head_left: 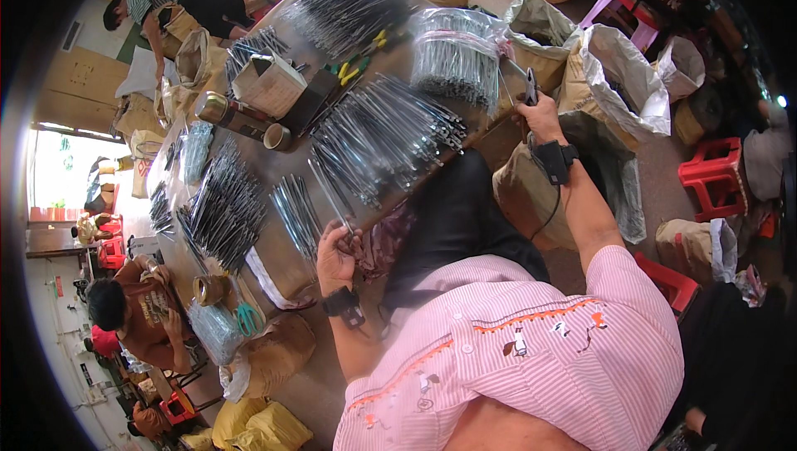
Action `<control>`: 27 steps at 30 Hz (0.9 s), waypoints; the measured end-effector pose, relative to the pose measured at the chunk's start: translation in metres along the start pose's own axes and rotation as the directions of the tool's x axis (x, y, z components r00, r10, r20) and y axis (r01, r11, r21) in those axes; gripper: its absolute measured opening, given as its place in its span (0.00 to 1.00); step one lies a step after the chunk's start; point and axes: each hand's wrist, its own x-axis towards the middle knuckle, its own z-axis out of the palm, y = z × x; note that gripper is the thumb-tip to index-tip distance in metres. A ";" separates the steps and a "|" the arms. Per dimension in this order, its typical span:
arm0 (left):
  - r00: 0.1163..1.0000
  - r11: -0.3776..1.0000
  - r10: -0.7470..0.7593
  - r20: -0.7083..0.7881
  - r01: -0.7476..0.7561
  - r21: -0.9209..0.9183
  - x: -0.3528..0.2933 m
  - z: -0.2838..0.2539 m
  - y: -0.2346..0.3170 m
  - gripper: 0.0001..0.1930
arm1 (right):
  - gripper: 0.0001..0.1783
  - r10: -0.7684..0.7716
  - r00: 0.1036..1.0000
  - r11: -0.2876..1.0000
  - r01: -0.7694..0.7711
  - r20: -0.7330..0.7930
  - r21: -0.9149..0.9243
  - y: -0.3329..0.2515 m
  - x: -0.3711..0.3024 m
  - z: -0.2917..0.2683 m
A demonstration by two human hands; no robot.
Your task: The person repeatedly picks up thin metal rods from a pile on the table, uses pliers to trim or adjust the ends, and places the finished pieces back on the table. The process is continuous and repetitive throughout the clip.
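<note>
My left hand point(336, 253) is at the near table edge, its fingers closed around a few thin metal rods point(330, 189) that point up and away. Farther right, my right hand point(540, 117) grips a small grey and dark hand tool point(530, 85), whose exact kind I cannot make out. It is beside a thick bundle of thin rods wrapped in clear plastic point(455, 61). Between my hands lies a wide spread of loose silvery rods point(386, 135). A smaller row of rods point(296, 214) is just left of my left hand.
More dark rods point(224, 202) cover the table's left. A thermos point(228, 115), a cup point(277, 136), a white box point(268, 84) and yellow-handled pliers point(350, 73) stand or lie farther back. Open sacks point(614, 85) and a red stool point(712, 177) are at right. Two people work at left.
</note>
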 end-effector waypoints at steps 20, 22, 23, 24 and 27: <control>1.000 0.999 0.000 0.027 -0.001 0.050 -0.027 0.013 -0.003 0.11 | 0.14 0.023 1.000 0.998 -0.023 0.002 -0.058 -0.007 0.002 0.022; 0.999 0.999 0.002 0.038 -0.004 0.054 -0.025 0.015 -0.005 0.10 | 0.17 -0.001 1.000 0.999 0.001 0.006 -0.047 0.003 0.004 0.022; 0.998 0.999 0.006 0.061 -0.008 0.034 -0.024 0.016 -0.005 0.10 | 0.17 -0.011 1.000 0.994 0.009 -0.016 -0.107 0.007 0.006 0.020; 0.998 0.998 0.014 0.055 -0.017 0.056 -0.024 0.017 -0.005 0.10 | 0.18 -0.031 0.999 0.986 0.025 -0.030 -0.162 0.010 0.008 0.020; 0.997 0.998 0.013 0.081 -0.018 0.067 -0.022 0.018 -0.008 0.10 | 0.19 -0.086 0.996 0.965 0.076 -0.028 -0.252 0.019 0.013 0.023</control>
